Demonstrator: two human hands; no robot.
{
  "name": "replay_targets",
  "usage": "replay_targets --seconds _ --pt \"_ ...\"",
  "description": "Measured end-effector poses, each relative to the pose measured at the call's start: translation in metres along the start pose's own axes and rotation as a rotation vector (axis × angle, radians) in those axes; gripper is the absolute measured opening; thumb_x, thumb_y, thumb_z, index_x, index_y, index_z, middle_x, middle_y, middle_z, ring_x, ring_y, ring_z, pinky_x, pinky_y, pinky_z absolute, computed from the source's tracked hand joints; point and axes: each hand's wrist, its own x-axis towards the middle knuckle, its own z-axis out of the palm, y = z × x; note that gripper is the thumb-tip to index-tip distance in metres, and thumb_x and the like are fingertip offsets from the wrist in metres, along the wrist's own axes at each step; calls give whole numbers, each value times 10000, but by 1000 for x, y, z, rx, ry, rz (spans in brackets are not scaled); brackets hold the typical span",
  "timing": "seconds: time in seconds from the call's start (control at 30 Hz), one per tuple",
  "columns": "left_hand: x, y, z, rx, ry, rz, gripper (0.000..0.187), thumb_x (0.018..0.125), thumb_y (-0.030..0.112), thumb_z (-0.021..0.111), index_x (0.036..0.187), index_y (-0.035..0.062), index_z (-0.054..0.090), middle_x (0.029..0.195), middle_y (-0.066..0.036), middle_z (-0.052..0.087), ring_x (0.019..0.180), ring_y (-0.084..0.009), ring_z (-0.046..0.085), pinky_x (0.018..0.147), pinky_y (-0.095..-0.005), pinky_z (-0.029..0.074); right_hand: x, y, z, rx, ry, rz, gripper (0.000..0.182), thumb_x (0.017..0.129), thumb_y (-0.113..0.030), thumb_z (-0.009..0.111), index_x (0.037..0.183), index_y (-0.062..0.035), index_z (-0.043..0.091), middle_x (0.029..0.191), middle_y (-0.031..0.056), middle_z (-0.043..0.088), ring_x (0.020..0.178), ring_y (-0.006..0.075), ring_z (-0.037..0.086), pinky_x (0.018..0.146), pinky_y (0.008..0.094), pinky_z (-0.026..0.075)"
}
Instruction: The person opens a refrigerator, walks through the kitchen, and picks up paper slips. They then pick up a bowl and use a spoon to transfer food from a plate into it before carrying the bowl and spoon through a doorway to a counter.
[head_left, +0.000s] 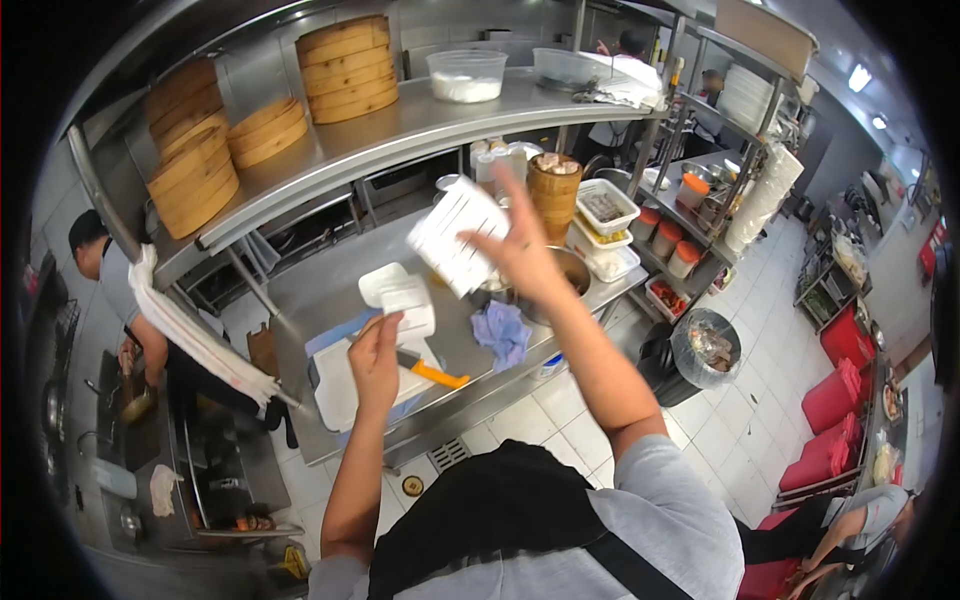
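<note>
My right hand [515,245] is raised over the steel counter, with its fingers apart and a white printed sheet [460,237] against its thumb side. Lower and to the left, my left hand [376,360] pinches a small white slip [406,306] by its edge. Below that hand lie a white cutting board [345,390] and an orange-handled knife [438,375]. A crumpled blue cloth [502,335] rests on the counter between my forearms. Behind the slip is a white lid-like piece [382,283].
Bamboo steamers [347,70] stand on the upper shelf [420,140]. White food tubs [607,207] and a tall steamer stack [555,197] sit at the counter's right. A lined bin [706,347] stands on the floor. One person works at far left, another at lower right.
</note>
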Motion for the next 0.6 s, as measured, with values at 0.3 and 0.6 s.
replay_targets --seconds 0.3,0.6 --pt "-72 -29 -17 7 76 -307 214 922 131 545 1011 -29 656 936 -57 633 821 -102 572 665 -234 478 243 68 -206 -19 350 -47 612 743 -97 733 1292 -49 468 1190 164 554 1034 207 552 860 317 458" --pt "-130 -78 31 -52 167 -587 215 905 148 572 1002 -19 666 889 -73 646 739 -113 595 584 -247 513 346 147 -273 -344 372 -187 565 751 -93 723 1268 -43 501 1055 126 624 855 148 603 725 257 490"
